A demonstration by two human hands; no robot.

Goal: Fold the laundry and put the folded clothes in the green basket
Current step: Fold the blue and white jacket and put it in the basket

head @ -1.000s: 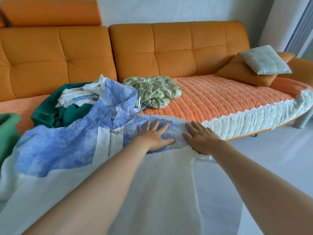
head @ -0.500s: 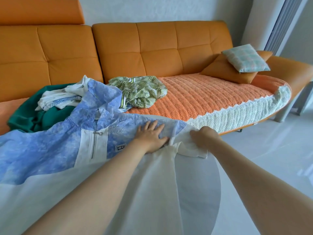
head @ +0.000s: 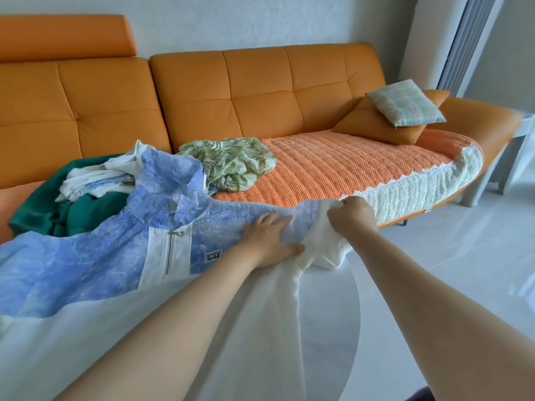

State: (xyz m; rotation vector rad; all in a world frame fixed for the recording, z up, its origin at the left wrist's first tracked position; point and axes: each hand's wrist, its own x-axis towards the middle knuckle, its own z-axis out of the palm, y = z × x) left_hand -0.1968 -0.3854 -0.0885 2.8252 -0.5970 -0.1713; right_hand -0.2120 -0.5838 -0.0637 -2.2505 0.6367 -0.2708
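Where two hands (head: 269,241) (head: 351,217) touch, one hoodie (head: 86,264) lies spread.

- jacket (head: 86,264): mottled blue over plain white
- sofa (head: 260,91): orange
- crumpled shirt (head: 234,164): pale green, seemingly leaf-printed
- heaped cloth (head: 37,218): dark green
- small cushion (head: 405,102): pastel check

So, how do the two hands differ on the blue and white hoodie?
The left hand lies flat and spread; the right hand is curled. The left hand presses the blue and white hoodie down; the right hand pinches its white sleeve. Both touch the same garment.
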